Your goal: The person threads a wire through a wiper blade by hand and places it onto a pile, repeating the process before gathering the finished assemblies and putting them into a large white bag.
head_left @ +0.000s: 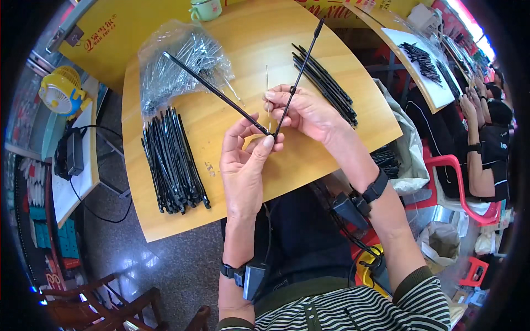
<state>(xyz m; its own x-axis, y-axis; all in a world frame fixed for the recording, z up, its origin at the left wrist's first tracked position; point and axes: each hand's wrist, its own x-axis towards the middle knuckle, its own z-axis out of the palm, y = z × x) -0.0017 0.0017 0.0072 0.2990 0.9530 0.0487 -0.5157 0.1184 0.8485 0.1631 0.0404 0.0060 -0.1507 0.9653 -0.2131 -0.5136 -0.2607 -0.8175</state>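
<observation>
My left hand is closed, thumb and fingers pinching the joint of a black hinged rod whose two slim arms spread in a V. One arm points to the far left; the other rises to the far right, past my right hand. Thumb and fingertips of the right hand pinch a thin metal rod, held upright with its lower end near the joint. Whether the right hand also grips the black arm, I cannot tell. Beneath is a wooden table.
A bundle of black rods lies left, another bundle far right. Behind the left one, a clear plastic bag holds many thin metal rods. A green mug stands at the back. A yellow fan is left; a co-worker sits right.
</observation>
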